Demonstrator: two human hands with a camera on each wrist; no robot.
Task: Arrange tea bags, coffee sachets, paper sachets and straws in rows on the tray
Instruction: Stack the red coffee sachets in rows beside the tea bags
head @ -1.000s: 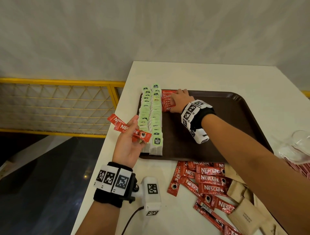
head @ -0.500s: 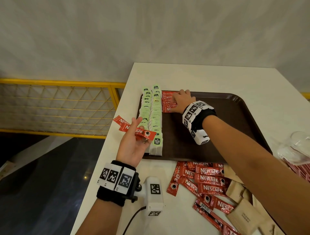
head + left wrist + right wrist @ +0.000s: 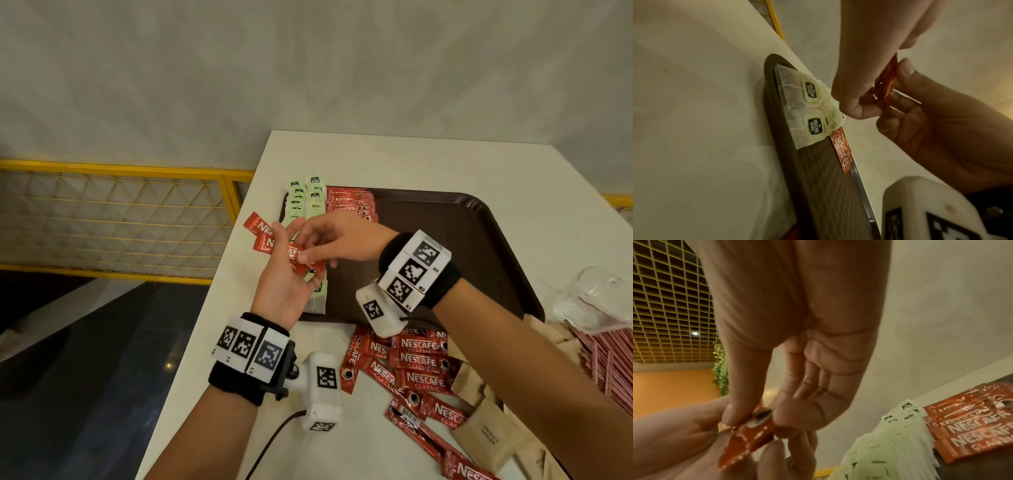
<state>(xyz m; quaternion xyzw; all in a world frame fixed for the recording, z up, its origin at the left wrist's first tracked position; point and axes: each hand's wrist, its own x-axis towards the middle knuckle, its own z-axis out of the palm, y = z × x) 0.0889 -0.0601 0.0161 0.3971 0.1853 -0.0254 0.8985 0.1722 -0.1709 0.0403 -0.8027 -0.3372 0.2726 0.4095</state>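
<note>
My left hand (image 3: 284, 270) holds a few red coffee sachets (image 3: 262, 233) over the table's left edge, beside the brown tray (image 3: 479, 240). My right hand (image 3: 308, 255) pinches the near end of one of those sachets (image 3: 754, 423) between thumb and forefinger. In the left wrist view both hands meet on the red sachets (image 3: 885, 87). On the tray lie two rows of green tea bags (image 3: 308, 198) and a short row of red coffee sachets (image 3: 349, 202) right of them.
Loose red coffee sachets (image 3: 418, 363) and brown paper sachets (image 3: 493, 435) are piled on the white table (image 3: 411, 157) in front of the tray. A clear glass (image 3: 596, 294) with red straws stands at the right. A yellow railing (image 3: 120, 219) runs to the left.
My right hand left the row of coffee sachets at the tray's far end and came back to my left hand, where it now pinches a sachet.
</note>
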